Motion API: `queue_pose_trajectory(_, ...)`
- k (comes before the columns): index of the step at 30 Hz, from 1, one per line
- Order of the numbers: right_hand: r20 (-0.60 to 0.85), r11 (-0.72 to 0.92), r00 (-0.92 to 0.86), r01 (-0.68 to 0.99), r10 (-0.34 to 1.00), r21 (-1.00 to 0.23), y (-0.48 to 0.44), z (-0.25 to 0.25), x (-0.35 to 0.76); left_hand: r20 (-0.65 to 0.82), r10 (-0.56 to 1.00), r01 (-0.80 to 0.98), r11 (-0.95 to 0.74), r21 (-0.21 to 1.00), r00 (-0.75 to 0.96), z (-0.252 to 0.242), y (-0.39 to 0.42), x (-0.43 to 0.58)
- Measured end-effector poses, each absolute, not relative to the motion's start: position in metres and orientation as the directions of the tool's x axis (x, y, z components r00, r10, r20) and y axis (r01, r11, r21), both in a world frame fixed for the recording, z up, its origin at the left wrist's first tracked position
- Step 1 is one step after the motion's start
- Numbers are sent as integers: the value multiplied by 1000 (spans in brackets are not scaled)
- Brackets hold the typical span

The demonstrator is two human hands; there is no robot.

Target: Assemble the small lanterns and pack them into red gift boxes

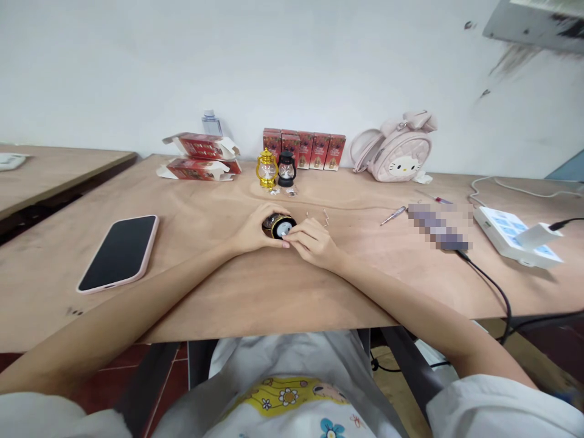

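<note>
Near the middle of the wooden table, my left hand is wrapped round a small dark lantern, which lies on its side with its round base toward me. My right hand is closed in a pinch at the base's pale centre. Whatever sits between those fingertips is too small to name. Behind my hands stand a gold lantern and a black lantern, both upright, with small clear packets in front of them. Thin metal pieces lie just beyond my right hand.
Red boxes line the wall, and opened red cartons lie at the back left. A phone rests left. To the right are a screwdriver, a pink bag and a white power strip with cables.
</note>
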State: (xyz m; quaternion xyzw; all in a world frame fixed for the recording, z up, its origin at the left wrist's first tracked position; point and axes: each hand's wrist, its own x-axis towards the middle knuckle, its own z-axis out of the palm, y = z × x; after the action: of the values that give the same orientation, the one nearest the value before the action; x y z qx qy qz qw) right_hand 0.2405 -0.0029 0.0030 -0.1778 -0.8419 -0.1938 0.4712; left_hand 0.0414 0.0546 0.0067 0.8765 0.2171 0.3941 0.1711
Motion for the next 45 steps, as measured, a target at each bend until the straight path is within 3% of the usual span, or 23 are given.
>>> queue_pose_trajectory(16,835,829,-545,499,72,253,-4,1,242,606,491,271,-866,421,627,8,52,42)
queue_pose_trajectory(26,818,807,-561,539,131,241,-3,-2,242,615,455,277,-888,368,644,12,48,43)
queue_pose_trajectory(34,789,832,-564,539,243,129,-2,-3,242,605,485,300,-873,386,632,10,49,43)
queue_pose_trajectory(39,825,890,-514,455,236,30,-1,-2,242,613,475,298,-878,374,631,11,48,43)
queue_pose_trajectory(45,841,867,-413,482,349,-124,-3,2,243,614,471,311,-882,355,634,12,45,43)
